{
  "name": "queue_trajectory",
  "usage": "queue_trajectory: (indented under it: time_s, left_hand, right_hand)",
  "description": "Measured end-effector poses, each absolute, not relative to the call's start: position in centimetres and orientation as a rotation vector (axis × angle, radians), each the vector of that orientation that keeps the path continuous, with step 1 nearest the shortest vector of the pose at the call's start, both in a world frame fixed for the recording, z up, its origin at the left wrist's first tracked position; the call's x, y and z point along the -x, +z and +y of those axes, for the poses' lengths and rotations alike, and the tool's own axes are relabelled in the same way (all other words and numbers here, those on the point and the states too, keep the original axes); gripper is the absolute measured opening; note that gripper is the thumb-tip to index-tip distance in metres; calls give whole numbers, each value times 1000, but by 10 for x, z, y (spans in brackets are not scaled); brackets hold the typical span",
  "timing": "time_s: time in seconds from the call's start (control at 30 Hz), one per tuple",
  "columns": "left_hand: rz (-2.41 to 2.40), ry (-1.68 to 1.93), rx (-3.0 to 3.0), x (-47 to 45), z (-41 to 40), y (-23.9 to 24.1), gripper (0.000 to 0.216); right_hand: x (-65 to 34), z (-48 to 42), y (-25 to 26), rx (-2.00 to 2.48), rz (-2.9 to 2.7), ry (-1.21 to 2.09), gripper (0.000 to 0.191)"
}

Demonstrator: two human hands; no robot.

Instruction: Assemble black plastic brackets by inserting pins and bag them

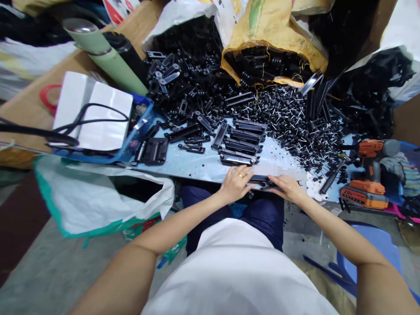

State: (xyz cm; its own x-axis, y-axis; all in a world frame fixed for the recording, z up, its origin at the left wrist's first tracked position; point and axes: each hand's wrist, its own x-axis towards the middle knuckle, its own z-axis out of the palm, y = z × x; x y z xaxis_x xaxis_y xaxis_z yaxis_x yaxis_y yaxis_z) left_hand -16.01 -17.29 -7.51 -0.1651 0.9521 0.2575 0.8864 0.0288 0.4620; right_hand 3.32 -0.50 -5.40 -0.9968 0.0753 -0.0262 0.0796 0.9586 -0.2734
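Observation:
At the table's front edge, my left hand [234, 184], with a ring on one finger, closes its fingers and thumb on one end of a long black plastic part [260, 178]. My right hand [288, 188] grips the other end between thumb and fingers. Part of its underside is hidden by the fingers. Just beyond lies a row of similar long black assembled pieces [242, 145], stacked side by side. Several looser black link-like parts [192, 148] rest to their left.
A heap of black-headed screws [295, 118] spreads at right, near a hammer [333, 177] and an orange cordless drill [372, 170]. More black parts spill from a yellow sack [272, 30]. At left stand a blue basket [139, 127], a green flask [108, 59] and a white bag [98, 197].

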Motion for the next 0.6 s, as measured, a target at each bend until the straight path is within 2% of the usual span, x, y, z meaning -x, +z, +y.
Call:
queue_trajectory:
  time_s: [0.17,0.33,0.4,0.5,0.6]
  left_hand:
    - [1857,376,-2368,152,-150,-77,45]
    - [2032,274,-2234,154,-138,-71,49]
    - [2090,298,-2143,157,-140,-64,53]
    - [1978,581,-2146,162,-159,-44,62]
    - [1636,1057,-2170,160,-188,-17,66]
  right_hand:
    - [-31,9,-63,-35,3011,-234,47]
    - [-25,15,-59,-185,2971,14,60]
    - [-25,9,-49,-227,3020,13,67]
    - [-25,-11,-18,53,3156,-259,70]
    - [-22,-38,19,466,3121,-800,67]
